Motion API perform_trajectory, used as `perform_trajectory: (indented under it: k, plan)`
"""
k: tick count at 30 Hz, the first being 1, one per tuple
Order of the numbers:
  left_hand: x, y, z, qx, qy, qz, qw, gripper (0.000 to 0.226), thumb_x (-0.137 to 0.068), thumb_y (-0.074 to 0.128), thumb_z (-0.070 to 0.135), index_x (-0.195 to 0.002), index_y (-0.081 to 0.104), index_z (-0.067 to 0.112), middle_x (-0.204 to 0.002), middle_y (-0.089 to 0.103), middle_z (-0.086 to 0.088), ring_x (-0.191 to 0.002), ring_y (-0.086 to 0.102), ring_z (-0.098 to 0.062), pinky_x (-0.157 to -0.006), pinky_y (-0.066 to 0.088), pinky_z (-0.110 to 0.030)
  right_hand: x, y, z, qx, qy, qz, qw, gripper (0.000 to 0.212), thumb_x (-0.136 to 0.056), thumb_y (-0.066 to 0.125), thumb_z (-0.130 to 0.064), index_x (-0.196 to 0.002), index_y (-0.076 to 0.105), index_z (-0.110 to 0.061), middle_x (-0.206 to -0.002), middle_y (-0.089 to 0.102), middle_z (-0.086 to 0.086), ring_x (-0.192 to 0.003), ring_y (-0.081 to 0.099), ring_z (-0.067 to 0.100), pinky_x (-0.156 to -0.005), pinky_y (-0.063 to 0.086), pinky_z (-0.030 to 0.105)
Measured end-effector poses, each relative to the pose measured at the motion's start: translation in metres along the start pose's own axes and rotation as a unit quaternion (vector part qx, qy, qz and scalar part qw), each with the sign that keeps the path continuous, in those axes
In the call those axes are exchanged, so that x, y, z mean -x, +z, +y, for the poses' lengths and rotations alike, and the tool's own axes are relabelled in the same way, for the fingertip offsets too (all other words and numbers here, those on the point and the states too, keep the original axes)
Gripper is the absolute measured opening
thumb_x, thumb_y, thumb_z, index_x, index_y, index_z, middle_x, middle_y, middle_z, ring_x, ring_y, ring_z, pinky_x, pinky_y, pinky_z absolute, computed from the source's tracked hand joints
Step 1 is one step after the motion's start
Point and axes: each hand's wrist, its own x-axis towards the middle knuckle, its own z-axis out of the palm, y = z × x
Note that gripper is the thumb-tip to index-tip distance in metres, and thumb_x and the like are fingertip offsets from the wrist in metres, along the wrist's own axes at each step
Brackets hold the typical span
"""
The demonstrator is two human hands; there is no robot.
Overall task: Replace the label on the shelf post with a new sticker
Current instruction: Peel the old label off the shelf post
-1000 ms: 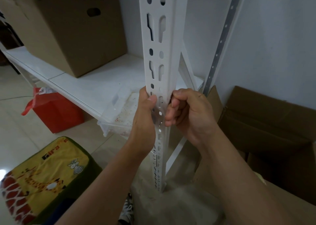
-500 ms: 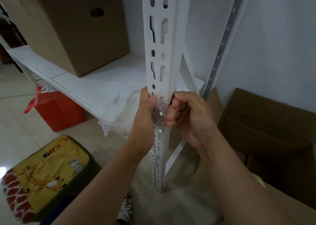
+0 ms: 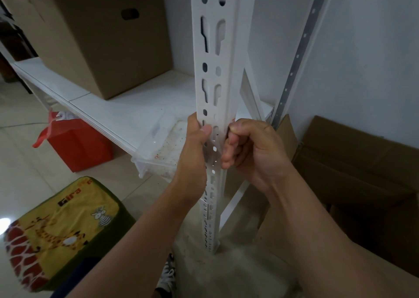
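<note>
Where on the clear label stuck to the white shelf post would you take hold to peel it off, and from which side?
Probably at a side edge of the clear label, approached from the post's front: it lies flat on the face, so only an edge can be lifted and pinched.

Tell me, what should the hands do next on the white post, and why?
Probably the right hand should rub its curled fingertips along the post, while the left hand holds it. Both hands are already on the post's face at the same height. The label itself is too hard to make out, so I can't tell whether it's peeling or sticking.
</note>
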Motion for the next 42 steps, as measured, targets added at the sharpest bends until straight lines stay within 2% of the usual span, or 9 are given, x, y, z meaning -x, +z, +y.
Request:
perform_trajectory:
  k: [5,9,13,18,22,29,34,36,42]
  plan:
    - [0.000,-0.003,-0.001,-0.015,-0.006,0.005,1.000,0.031,-0.093,0.029,0.025,-0.105,0.047,0.002,-0.064,0.053,-0.005,-0.058,0.046,-0.025,-0.054,0.047,-0.030,0.001,0.001,0.002,0.002,-0.007,0.003,1.000,0.033,-0.083,0.047,-0.011,-0.053,0.061,-0.012,-0.048,0.062,0.010,-0.039,0.057,0.021,-0.053,0.046,0.029]
    - [0.001,0.000,0.000,-0.001,0.004,-0.021,1.000,0.031,-0.095,0.026,0.022,-0.105,0.044,0.000,-0.057,0.051,-0.001,-0.049,0.046,-0.014,-0.051,0.044,-0.029,0.002,0.002,0.002,-0.033,0.004,0.008,0.999,0.030,-0.082,0.050,-0.014,-0.054,0.061,-0.010,-0.046,0.061,0.010,-0.037,0.056,0.021,-0.048,0.048,0.024]
    - [0.001,0.002,0.001,-0.001,0.008,-0.010,1.000,0.027,-0.092,0.027,0.021,-0.104,0.044,0.004,-0.060,0.055,0.003,-0.053,0.048,-0.012,-0.051,0.044,-0.026,0.001,0.004,0.000,0.009,-0.007,0.030,0.999,0.030,-0.079,0.047,-0.013,-0.051,0.058,-0.011,-0.045,0.059,0.010,-0.036,0.053,0.022,-0.048,0.044,0.027]
    - [0.001,0.001,0.001,0.003,0.003,-0.011,1.000,0.028,-0.093,0.027,0.021,-0.105,0.044,0.002,-0.062,0.054,-0.001,-0.055,0.043,-0.024,-0.053,0.045,-0.027,0.002,0.004,0.001,0.005,-0.016,0.026,1.000,0.033,-0.083,0.046,-0.011,-0.053,0.059,-0.011,-0.047,0.061,0.009,-0.038,0.055,0.021,-0.050,0.046,0.027]
    - [0.002,0.000,0.001,-0.003,0.001,-0.005,1.000,0.028,-0.093,0.028,0.021,-0.104,0.045,0.003,-0.062,0.053,-0.002,-0.055,0.047,-0.017,-0.054,0.046,-0.027,0.002,0.002,0.003,-0.019,-0.005,0.013,1.000,0.031,-0.082,0.050,-0.014,-0.054,0.062,-0.011,-0.048,0.062,0.009,-0.039,0.056,0.021,-0.051,0.049,0.026]
    - [0.002,-0.004,-0.002,-0.023,-0.011,0.007,1.000,0.029,-0.092,0.031,0.024,-0.107,0.050,0.009,-0.083,0.055,-0.017,-0.072,0.052,-0.026,-0.066,0.053,-0.029,0.003,0.004,0.002,0.043,-0.028,0.027,0.998,0.031,-0.080,0.046,-0.010,-0.051,0.058,-0.011,-0.045,0.059,0.011,-0.036,0.054,0.022,-0.052,0.041,0.032]
    - [0.002,-0.004,-0.003,-0.031,-0.006,0.000,1.000,0.031,-0.092,0.030,0.022,-0.109,0.046,0.002,-0.066,0.055,-0.002,-0.059,0.050,-0.018,-0.056,0.049,-0.026,0.003,0.002,0.003,-0.002,-0.017,0.021,1.000,0.032,-0.084,0.048,-0.012,-0.055,0.060,-0.010,-0.047,0.061,0.010,-0.038,0.055,0.022,-0.050,0.045,0.028]
    - [0.000,-0.004,-0.005,-0.034,-0.013,0.012,0.999,0.031,-0.090,0.032,0.023,-0.110,0.045,0.002,-0.068,0.058,0.001,-0.061,0.053,-0.016,-0.056,0.049,-0.025,0.002,0.003,0.003,0.013,-0.021,0.026,0.999,0.033,-0.084,0.046,-0.010,-0.053,0.059,-0.011,-0.046,0.060,0.010,-0.037,0.054,0.022,-0.050,0.044,0.029]
    - [0.001,-0.007,-0.002,-0.044,-0.011,-0.005,0.999,0.031,-0.091,0.033,0.024,-0.110,0.049,0.006,-0.082,0.057,-0.014,-0.074,0.056,-0.024,-0.066,0.052,-0.030,0.004,0.003,0.002,0.019,-0.022,0.024,0.999,0.031,-0.082,0.047,-0.011,-0.053,0.059,-0.011,-0.047,0.061,0.011,-0.037,0.055,0.022,-0.050,0.044,0.029]
